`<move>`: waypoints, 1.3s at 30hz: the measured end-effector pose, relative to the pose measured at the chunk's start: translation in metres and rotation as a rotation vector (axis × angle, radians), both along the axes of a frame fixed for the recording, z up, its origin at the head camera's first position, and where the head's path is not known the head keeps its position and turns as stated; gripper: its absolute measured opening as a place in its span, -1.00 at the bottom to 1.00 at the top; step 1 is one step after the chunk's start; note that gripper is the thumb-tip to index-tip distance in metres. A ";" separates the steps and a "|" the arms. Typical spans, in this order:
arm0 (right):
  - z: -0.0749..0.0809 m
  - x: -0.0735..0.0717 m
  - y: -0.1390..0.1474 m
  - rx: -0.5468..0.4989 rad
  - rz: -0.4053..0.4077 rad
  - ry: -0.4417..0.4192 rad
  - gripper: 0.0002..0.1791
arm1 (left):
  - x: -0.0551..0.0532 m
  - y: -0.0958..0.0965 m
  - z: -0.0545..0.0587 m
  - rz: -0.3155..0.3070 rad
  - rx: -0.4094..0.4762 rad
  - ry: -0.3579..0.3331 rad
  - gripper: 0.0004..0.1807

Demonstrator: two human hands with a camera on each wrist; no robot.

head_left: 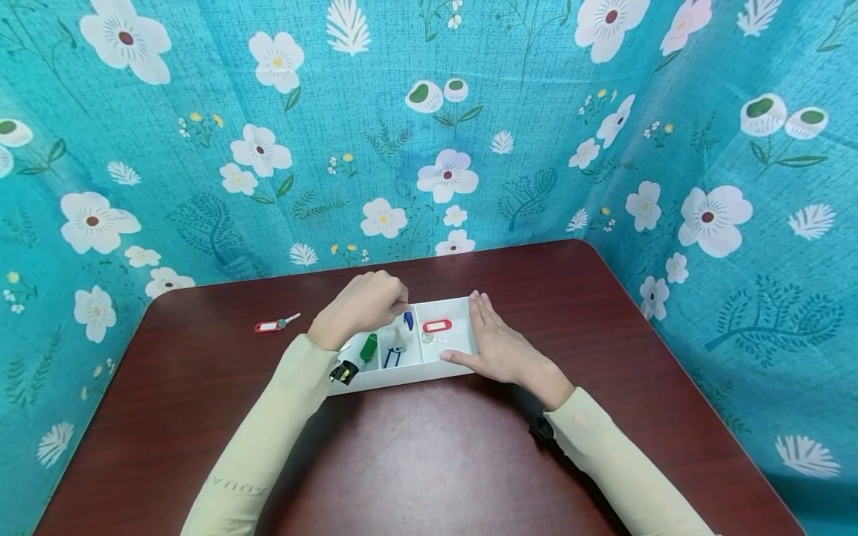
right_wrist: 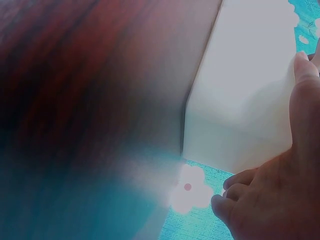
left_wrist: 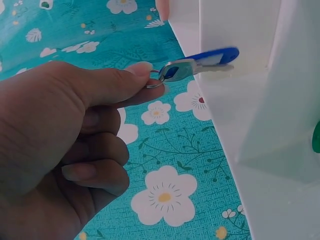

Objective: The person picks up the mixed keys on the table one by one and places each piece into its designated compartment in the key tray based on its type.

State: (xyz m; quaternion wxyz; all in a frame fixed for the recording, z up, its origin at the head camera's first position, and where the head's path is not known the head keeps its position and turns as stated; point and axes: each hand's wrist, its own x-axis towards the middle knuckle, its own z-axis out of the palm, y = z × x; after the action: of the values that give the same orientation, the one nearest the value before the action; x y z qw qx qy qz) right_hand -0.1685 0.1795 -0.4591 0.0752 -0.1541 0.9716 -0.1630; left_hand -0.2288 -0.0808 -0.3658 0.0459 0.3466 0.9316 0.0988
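Note:
My left hand [head_left: 372,298] pinches a key ring between thumb and forefinger, over the back wall of a white divided box [head_left: 375,381]. From the ring hang a silver key [left_wrist: 179,70] and a blue key tag [left_wrist: 220,56], seen up close in the left wrist view. Another blue-tagged key [head_left: 395,348] lies in the middle compartment. The left compartment holds a green key tag [head_left: 369,348], partly hidden by my left wrist. A red key tag [head_left: 437,325] with its key is in the right compartment. My right hand [head_left: 499,346] rests with straight fingers against the box's right end.
A red-tagged key [head_left: 271,325] lies on the dark red-brown table [head_left: 429,454], left of the box. A blue flowered curtain [head_left: 375,149] hangs behind the table and along its sides.

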 end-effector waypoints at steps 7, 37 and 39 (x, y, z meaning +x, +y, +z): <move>0.001 -0.001 -0.001 -0.006 0.000 0.008 0.40 | -0.003 0.007 0.002 -0.001 -0.018 -0.010 -0.76; 0.000 0.002 0.001 -0.030 0.000 0.001 0.41 | -0.022 0.028 -0.004 0.061 -0.177 -0.186 -0.76; -0.001 0.001 0.001 -0.029 0.001 0.004 0.41 | -0.022 0.030 -0.003 0.067 -0.193 -0.190 -0.79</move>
State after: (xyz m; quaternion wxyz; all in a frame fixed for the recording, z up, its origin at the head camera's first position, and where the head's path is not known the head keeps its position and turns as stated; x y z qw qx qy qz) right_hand -0.1672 0.1804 -0.4599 0.0709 -0.1560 0.9692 -0.1768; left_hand -0.2512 -0.0504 -0.3692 0.1636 0.2985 0.9393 0.0428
